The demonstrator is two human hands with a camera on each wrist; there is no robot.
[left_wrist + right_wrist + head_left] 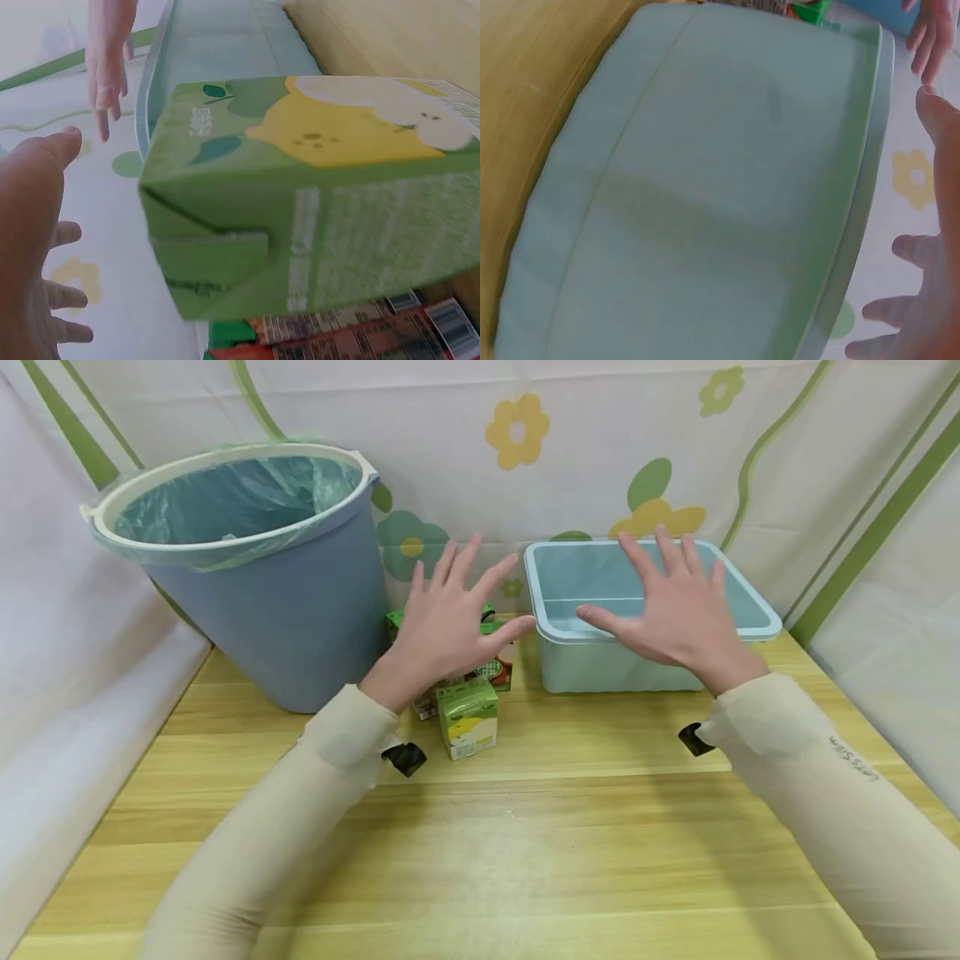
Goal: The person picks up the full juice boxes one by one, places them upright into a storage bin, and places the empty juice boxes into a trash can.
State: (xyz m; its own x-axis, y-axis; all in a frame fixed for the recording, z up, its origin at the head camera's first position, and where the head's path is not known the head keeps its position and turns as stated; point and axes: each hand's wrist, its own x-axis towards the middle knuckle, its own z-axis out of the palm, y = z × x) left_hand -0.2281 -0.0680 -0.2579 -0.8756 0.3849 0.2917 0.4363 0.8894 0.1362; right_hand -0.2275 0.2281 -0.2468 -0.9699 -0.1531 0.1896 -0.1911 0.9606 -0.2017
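My left hand (450,631) hovers with spread fingers over a small group of drink cartons and holds nothing. Foremost among them is a green carton with a lemon picture (468,722), large in the left wrist view (307,150). Behind it, partly hidden by the hand, stands a red and green carton (495,668). My right hand (678,610), fingers also spread, is held above the front rim of a light blue-green plastic bin (622,664). The bin's side wall (705,172) fills much of the right wrist view.
A tall blue trash can (300,610) with a clear liner stands at the left back of the wooden table (510,852). A white curtain with flower prints (450,427) hangs behind. Black straps (405,758) show at both wrists.
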